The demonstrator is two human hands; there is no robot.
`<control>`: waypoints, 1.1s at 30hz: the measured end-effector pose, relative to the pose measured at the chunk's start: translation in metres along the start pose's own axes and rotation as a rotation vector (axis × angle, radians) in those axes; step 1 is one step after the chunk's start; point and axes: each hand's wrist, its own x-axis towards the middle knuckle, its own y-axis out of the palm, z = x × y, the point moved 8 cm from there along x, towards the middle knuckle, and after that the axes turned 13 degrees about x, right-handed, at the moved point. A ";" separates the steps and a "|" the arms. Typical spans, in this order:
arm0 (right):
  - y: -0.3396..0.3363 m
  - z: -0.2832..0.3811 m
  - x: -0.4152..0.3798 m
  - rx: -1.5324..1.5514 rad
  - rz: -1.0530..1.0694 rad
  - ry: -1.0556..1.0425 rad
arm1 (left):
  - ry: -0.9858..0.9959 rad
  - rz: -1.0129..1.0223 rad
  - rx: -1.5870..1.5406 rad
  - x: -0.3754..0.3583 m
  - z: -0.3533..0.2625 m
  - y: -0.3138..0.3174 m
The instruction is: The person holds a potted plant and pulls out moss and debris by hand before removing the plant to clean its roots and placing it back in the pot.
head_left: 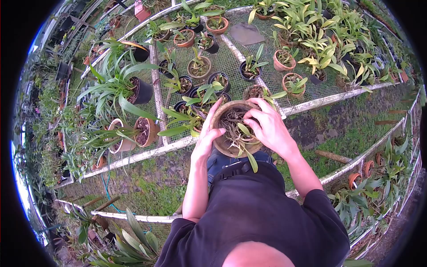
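A round clay pot (221,147) with a small plant and tangled dry roots (232,125) is held in front of my body. My left hand (208,133) grips the pot's left side, its thumb over the rim. My right hand (266,124) reaches over the right rim, with bent fingers pressed together at the roots beside a green leaf (244,129). What its fingertips pinch, if anything, is too small to make out. Another long leaf (252,162) hangs over the pot's near edge.
Ahead is a wire-mesh bench (284,106) with a white frame, bearing several potted plants. A large black pot (142,91) and a terracotta pot (147,132) stand at its left. Behind me runs another white-edged bench (155,218). Mossy ground lies between them.
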 end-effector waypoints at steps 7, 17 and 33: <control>-0.019 -0.004 -0.010 0.174 -0.024 0.064 | -0.022 -0.024 -0.037 0.006 -0.005 0.007; -0.023 -0.050 -0.017 0.674 -0.122 0.226 | -0.151 -0.073 -0.195 0.009 0.015 -0.007; -0.011 0.004 0.014 0.358 -0.389 0.013 | -0.112 -0.009 -0.212 0.022 0.002 -0.058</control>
